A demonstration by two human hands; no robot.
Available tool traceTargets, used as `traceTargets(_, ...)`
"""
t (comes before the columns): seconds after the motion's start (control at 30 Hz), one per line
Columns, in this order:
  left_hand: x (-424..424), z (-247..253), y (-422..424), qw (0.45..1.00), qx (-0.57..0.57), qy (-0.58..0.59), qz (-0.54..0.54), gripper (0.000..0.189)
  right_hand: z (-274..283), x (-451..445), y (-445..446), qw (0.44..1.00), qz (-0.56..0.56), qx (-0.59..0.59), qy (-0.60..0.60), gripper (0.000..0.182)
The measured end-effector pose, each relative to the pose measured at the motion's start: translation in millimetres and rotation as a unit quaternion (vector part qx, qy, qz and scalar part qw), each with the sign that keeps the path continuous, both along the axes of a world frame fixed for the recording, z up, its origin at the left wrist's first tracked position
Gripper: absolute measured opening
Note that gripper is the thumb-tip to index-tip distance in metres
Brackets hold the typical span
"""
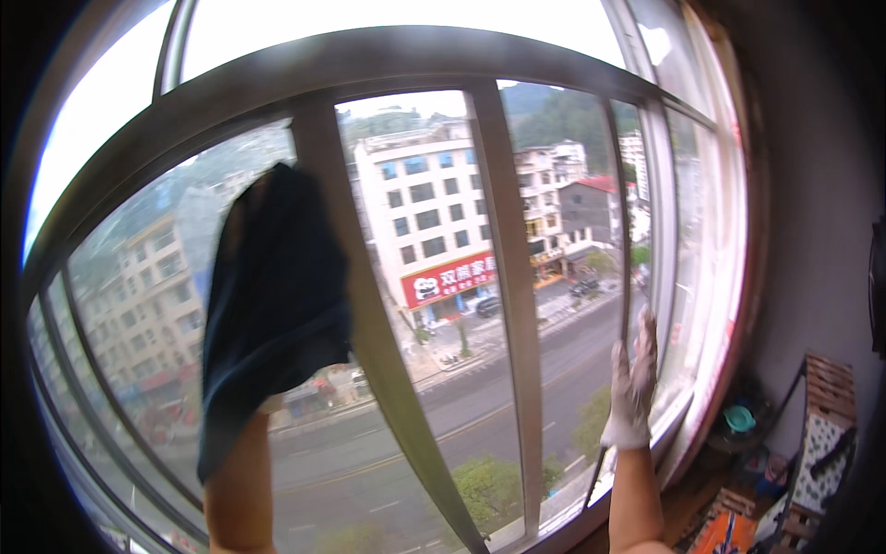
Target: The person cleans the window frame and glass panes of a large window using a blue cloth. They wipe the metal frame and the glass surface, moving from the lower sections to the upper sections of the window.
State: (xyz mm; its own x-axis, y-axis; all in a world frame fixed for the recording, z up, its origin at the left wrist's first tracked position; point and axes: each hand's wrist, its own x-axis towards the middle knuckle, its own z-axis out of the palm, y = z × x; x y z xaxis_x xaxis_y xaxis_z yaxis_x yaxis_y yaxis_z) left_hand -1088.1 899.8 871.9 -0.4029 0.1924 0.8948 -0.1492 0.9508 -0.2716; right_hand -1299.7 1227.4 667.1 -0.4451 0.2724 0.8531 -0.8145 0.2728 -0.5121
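Note:
A dark blue cloth (280, 291) drapes over my left hand (273, 404), hiding its fingers; only a bit of a light glove shows at the wrist. The cloth lies against the glass pane (166, 277) on the left, beside the wide metal upright (360, 305) of the sliding window frame. On the right, my right hand (633, 388), in a thin whitish glove, is raised with fingers extended near a narrow upright (623, 228) of the window. Nothing is held in it. Whether its fingertips touch the frame, I cannot tell.
The window's curved-looking top rail (415, 52) crosses above both hands. Beyond the glass lie a road (554, 360), trees and buildings. At the lower right stand a wooden slatted rack (830, 388), a turquoise bowl (739, 419) and an orange item (723, 533). A curtain edge borders the window.

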Motion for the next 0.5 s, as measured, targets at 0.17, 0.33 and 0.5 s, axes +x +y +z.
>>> traceTargets(0.17, 7, 2, -12, 0.991, -0.052, 0.084, 0.092, 0.057, 15, -151, 103, 0.988, 0.033, -0.124, -0.085, 0.047)
traceTargets(0.33, 28, 11, -19, 0.952, -0.133, 0.175, 0.212, 0.063, 22, -97, 26, 0.995, 0.057, -0.040, -0.069, 0.043)
traceTargets(0.5, 82, 36, -70, 0.845, -0.231, 0.355, 0.328, 0.065, 15, -62, -6, 0.978, 0.142, -0.051, -0.147, 0.045)
